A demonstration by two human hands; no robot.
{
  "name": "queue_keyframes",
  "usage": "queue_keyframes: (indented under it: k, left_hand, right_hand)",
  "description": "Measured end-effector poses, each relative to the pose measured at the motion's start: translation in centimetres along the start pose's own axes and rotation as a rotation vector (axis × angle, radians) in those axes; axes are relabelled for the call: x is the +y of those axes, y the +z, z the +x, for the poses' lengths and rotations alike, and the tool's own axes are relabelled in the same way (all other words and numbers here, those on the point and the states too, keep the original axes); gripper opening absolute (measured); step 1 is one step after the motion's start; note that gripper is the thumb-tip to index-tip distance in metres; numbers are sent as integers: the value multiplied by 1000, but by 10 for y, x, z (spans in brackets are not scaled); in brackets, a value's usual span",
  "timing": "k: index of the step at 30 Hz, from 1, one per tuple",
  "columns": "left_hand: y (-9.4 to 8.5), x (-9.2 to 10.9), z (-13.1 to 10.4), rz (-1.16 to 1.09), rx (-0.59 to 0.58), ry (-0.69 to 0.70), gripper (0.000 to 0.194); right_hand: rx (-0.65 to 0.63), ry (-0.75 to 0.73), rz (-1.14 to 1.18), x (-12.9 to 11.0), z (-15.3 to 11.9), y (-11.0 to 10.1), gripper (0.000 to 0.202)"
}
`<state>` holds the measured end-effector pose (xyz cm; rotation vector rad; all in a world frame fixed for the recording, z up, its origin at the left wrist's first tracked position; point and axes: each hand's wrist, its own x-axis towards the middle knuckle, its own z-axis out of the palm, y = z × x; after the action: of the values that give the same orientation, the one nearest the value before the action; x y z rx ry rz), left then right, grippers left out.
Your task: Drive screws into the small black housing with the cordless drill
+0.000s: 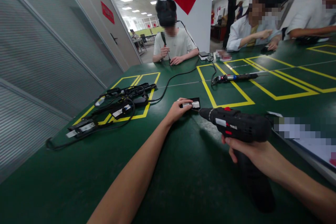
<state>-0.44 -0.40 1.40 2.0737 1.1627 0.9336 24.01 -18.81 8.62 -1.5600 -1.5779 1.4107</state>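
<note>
In the head view, my right hand point(246, 148) is wrapped round the grip of a black cordless drill point(236, 123) with red accents. Its chuck and thin bit point left, and the bit's tip is by a small black box point(197, 100) with a white label. My left hand point(179, 110) closes its fingers over that box's left part and holds it against the green table point(126, 178). Whether the bit touches the box, I cannot tell. Part of the box is hidden under my fingers.
Black adapters and cables point(123, 101) lie in yellow-taped areas on the left. A black pen-like tool point(238, 77) with a cord rests beyond the drill. At right lies a tray-like object point(296, 140), partly blurred. Across the table sits a person point(174, 43) holding a screwdriver; others sit right.
</note>
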Motion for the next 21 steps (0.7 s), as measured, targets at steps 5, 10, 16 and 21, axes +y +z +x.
queue_keyframes:
  k: [5,10,16,21]
  left_hand:
    - [0,0,0,-3,-3,0,33]
    - [0,-3,1,-7,0,-1,34]
    - [0,-3,1,-17,4,9,35]
    - [0,-3,1,-6,-2,2,35]
  right_hand:
    - [8,13,-13,4,1,-2,33]
    - [20,17,-44,8,3,-2,37]
    - [21,31,-43,8,2,-1,40]
    - [54,79,-32,7,3,0,37]
